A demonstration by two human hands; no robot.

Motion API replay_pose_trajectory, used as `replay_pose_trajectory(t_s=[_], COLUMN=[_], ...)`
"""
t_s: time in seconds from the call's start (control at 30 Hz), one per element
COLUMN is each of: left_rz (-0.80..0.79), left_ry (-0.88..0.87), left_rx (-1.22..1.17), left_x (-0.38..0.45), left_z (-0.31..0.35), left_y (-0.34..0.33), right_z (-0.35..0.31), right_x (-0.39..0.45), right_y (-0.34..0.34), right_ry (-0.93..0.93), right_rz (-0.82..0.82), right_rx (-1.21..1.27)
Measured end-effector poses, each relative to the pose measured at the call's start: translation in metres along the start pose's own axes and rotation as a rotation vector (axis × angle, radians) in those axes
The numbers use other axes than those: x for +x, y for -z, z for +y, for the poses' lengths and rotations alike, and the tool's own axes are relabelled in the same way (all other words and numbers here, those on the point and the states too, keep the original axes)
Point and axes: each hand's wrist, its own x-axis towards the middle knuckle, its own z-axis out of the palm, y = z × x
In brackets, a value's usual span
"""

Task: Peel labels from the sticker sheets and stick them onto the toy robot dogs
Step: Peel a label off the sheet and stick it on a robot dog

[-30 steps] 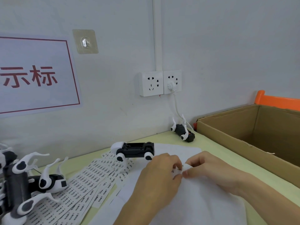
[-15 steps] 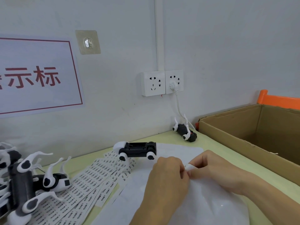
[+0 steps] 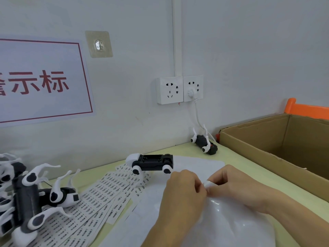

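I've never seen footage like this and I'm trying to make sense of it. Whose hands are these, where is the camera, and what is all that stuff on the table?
There is no machine here: a person wears one wide-angle camera on the head, so you look down at their own two hands. The left hand and right hand meet at the fingertips and pinch a small white label between them, above a glossy white sheet. Fanned out on the green table lie sticker sheets printed with rows of small labels. One toy robot dog lies on them just beyond the hands, more are piled at the left, and another lies by the wall. A cardboard box stands open at the right.
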Motion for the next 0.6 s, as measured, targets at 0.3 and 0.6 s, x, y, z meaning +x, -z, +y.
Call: replay_pose_trajectory(t_s=[0.3,0.6], left_rz=[0.099,0.211], left_ry=[0.109,0.1], left_rx=[-0.099,-0.125], left_x=[0.002,0.009], left_z=[-0.007,-0.013], left_y=[0.001,0.018], right_z=[0.008,0.017], right_x=[0.005,0.006], right_y=[0.003,0.015], right_ry=[0.003,-0.018], right_rz=[-0.004,0.16], right_rx=[-0.033,-0.225])
